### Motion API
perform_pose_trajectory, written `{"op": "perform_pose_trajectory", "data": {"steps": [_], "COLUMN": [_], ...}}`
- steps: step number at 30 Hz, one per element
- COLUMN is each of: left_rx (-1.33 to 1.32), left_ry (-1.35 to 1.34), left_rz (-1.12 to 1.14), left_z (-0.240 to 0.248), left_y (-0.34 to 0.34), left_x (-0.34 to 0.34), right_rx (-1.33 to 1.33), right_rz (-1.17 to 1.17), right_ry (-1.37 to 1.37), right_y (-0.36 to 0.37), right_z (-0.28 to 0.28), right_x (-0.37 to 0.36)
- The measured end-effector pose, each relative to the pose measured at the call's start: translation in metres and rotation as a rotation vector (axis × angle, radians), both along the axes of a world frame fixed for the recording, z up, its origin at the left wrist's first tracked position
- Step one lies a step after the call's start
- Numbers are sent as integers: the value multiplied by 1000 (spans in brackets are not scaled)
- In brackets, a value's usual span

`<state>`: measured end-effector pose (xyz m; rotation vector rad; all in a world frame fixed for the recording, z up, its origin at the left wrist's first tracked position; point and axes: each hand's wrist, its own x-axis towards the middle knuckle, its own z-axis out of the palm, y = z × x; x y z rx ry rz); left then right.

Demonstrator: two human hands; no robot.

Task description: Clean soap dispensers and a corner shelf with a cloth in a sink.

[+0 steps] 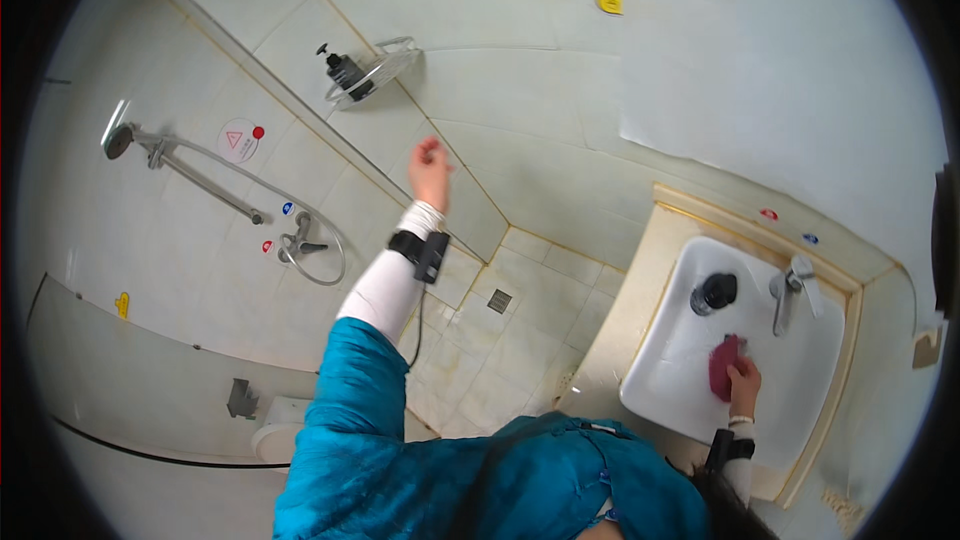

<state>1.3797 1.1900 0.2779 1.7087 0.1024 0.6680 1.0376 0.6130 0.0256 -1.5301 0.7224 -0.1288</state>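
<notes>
My left hand (430,178) is raised in front of the shower area, below a wire corner shelf (395,62). Its fingers are loosely bent, a little apart, and nothing shows in them. On that shelf stands a dark pump bottle (349,77), apart from my hand. Down in the white sink (660,365), my right hand (744,386) is closed on a dark red cloth (721,370). The cloth lies against the basin's bottom. A dark bottle with a black top (714,293) is in the basin too, beyond the cloth, not touching my right hand.
A chrome faucet (794,290) rises at the sink's right. A beige counter (620,350) borders the basin. Left are a glass partition edge (300,105), a hand shower (120,142) with its hose, and a mixer valve (300,240). A drain grate (499,301) lies in the tiled floor.
</notes>
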Motion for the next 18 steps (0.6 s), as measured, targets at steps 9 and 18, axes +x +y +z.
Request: {"op": "perform_pose_trajectory", "data": {"steps": [9,18], "left_rx": [249,289], "left_ry": [-204,-48], "left_rz": [394,388], "left_z": [145,156], "left_y": [221,297], "left_x": [144,262], "right_rx": [-304,-212], "right_rz": [-58,-213], "right_ry": [80,63], "right_y": [25,68], "right_z": [-26,-29], "right_x": [4,0]}}
